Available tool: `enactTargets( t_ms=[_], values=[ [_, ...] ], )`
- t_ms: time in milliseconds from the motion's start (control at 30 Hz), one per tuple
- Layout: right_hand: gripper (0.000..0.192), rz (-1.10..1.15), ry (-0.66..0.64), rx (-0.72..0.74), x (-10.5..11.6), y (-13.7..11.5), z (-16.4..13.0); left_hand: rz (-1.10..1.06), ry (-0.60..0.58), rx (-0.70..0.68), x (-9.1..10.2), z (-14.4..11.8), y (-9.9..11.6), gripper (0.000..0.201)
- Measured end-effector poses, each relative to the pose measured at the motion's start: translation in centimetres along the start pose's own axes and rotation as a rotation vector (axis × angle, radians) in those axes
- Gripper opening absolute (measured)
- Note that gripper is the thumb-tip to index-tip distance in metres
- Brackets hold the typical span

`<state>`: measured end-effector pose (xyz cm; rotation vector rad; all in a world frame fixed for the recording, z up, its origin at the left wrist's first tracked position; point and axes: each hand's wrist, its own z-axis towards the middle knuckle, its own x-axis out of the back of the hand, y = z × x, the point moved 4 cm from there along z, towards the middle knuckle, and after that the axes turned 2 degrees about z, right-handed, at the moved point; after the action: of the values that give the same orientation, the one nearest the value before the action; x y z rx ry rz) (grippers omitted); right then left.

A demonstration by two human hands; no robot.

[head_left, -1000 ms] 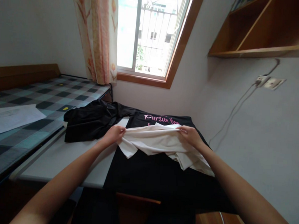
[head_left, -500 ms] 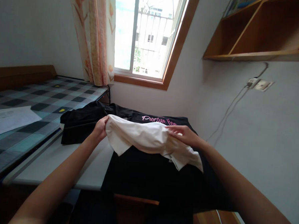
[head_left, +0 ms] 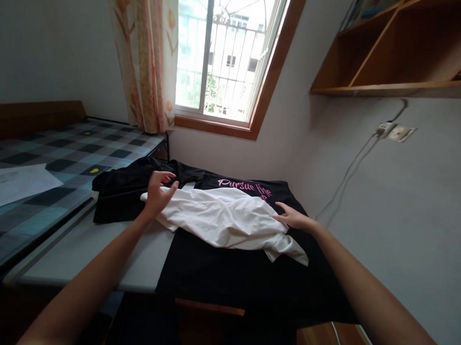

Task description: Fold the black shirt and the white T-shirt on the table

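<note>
A white cloth garment [head_left: 220, 216] lies crumpled and spread sideways over a black garment with pink lettering [head_left: 206, 266]. My left hand [head_left: 160, 194] is over the white garment's left end, thumb and fingers apart, gripping nothing. At the garment's right end, my right hand [head_left: 292, 217] has its fingers stretched out and touches or nearly touches the fabric. The exact kind of the white garment cannot be made out. A bunched dark garment [head_left: 125, 187] rests on the table just beyond my left hand.
The white table [head_left: 75, 252] shows bare at the left front. Beside it stands a bed with a checked cover [head_left: 61, 153] and a paper sheet [head_left: 17, 184]. A window [head_left: 225, 54] is ahead, with a curtain [head_left: 147, 55]. Wooden shelves [head_left: 399, 52] and a socket [head_left: 400, 132] are at right.
The white garment has gone from hanging between my hands to lying on the black one. My left hand has let go of its corner, and my right hand has shifted slightly right and down.
</note>
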<state>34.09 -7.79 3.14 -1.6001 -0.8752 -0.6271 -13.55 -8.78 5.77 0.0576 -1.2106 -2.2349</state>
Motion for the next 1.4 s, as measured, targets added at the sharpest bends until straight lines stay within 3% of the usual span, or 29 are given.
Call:
enactTargets(
  t_ms=[100, 133, 167, 233, 333, 433, 533, 600, 667, 733, 833, 867, 900, 933, 1033, 1067, 1100, 1167, 1200, 1300, 1400],
  values=[
    [0.085, 0.162, -0.076, 0.067, -0.2, -0.7, -0.4, -0.141, -0.701, -0.164, -4.2, -4.0, 2.6, 0.025],
    [0.084, 0.212, -0.070, 0.091, 0.0, -1.2, -0.5, -0.160, -0.895, -0.245, -5.2, -5.7, 3.3, 0.035],
    [0.082, 0.271, -0.056, 0.115, 0.3, -1.8, -0.7, -0.137, -1.018, -0.324, -6.0, -7.2, 3.7, 0.053],
    [0.072, 0.407, -0.019, 0.156, 1.2, -3.3, -1.0, -0.051, -1.099, -0.423, -7.0, -9.2, 3.9, 0.065],
    [0.052, 0.586, 0.053, 0.188, 2.5, -5.5, -1.2, 0.004, -1.078, -0.442, -7.6, -9.9, 3.6, 0.023],
    [0.046, 0.701, 0.195, 0.242, 4.1, -7.8, -1.2, -0.084, -0.914, -0.267, -7.0, -7.7, 3.4, 0.020],
    [0.047, 0.756, 0.243, 0.383, 4.9, -10.4, -1.2, -0.191, -0.479, 0.004, -4.2, -3.5, 2.2, 0.020],
    [0.049, 0.722, 0.163, 0.433, 4.6, -11.9, -1.1, -0.233, -0.173, 0.128, -1.7, -0.9, 0.7, 0.019],
    [0.049, 0.597, 0.075, 0.431, 3.6, -12.7, -0.9, -0.218, 0.055, 0.232, 0.4, 0.9, -1.0, 0.015],
    [0.047, 0.394, -0.017, 0.426, 2.2, -12.7, -0.8, -0.129, 0.226, 0.245, 1.9, 1.8, -2.0, 0.007],
    [0.050, 0.109, -0.128, 0.422, -0.3, -11.1, -1.0, 0.040, 0.370, 0.063, 2.7, 1.3, -0.7, 0.012],
    [0.052, 0.053, -0.125, 0.417, -0.9, -10.4, -1.2, 0.055, 0.327, -0.022, 2.3, 0.8, 0.4, 0.011],
    [0.053, 0.012, -0.103, 0.416, -1.5, -9.8, -1.3, 0.028, 0.211, -0.099, 1.6, 0.3, 1.5, 0.011],
    [0.053, -0.016, -0.077, 0.422, -1.9, -9.3, -1.5, -0.033, 0.008, -0.165, 0.5, -0.5, 2.6, 0.014],
    [0.042, -0.048, -0.023, 0.440, -2.9, -8.6, -1.6, -0.214, -0.874, -0.266, -3.2, -4.4, 5.4, 0.027],
    [0.038, -0.049, -0.016, 0.441, -3.1, -8.6, -1.5, -0.224, -1.109, -0.307, -4.0, -6.0, 5.8, 0.038],
    [0.034, -0.048, -0.007, 0.439, -3.3, -8.7, -1.2, -0.208, -1.257, -0.350, -4.4, -7.3, 5.9, 0.051],
    [0.029, -0.050, 0.012, 0.436, -3.4, -9.0, -0.6, -0.127, -1.357, -0.407, -5.2, -8.9, 5.3, 0.066],
    [0.028, -0.049, 0.028, 0.432, -3.3, -9.1, -0.2, -0.093, -1.343, -0.416, -5.5, -9.3, 4.9, 0.062],
    [0.032, 0.008, 0.144, 0.396, -2.5, -9.1, 1.1, -0.102, -1.264, -0.416, -6.2, -9.4, 4.1, 0.022],
    [0.040, 0.244, 0.275, 0.323, -0.9, -8.4, 2.0, -0.197, -1.184, -0.273, -6.2, -8.0, 3.8, 0.020]
  ],
)
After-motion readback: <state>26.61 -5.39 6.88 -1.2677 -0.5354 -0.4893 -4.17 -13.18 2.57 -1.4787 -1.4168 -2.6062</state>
